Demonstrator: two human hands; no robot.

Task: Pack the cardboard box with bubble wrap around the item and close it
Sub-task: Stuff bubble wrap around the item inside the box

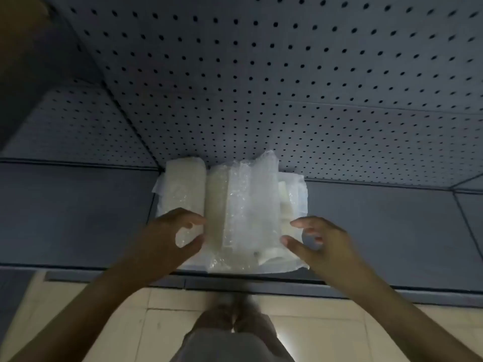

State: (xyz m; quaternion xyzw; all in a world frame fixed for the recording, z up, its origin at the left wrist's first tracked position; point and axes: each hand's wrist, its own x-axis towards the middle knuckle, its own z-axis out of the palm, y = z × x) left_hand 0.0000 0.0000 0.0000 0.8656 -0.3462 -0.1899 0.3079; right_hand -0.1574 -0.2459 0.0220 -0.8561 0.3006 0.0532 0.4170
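Observation:
A pile of clear bubble wrap (248, 205) lies on a grey shelf (379, 231), several rolled and folded pieces side by side against the pegboard. My left hand (167, 239) hovers at the pile's near left corner, fingers and thumb curved and apart, with nothing gripped. My right hand (318, 244) hovers at the near right corner, fingers spread and loosely bent, likewise holding nothing. No cardboard box is in view. Whether an item lies under the wrap cannot be made out.
A grey pegboard (287, 87) with rows of holes rises behind the shelf. The shelf's front edge (235, 282) runs across below the pile. Beige floor tiles (130, 322) and my legs (235, 335) show underneath. A dark upright (23, 74) stands at the left.

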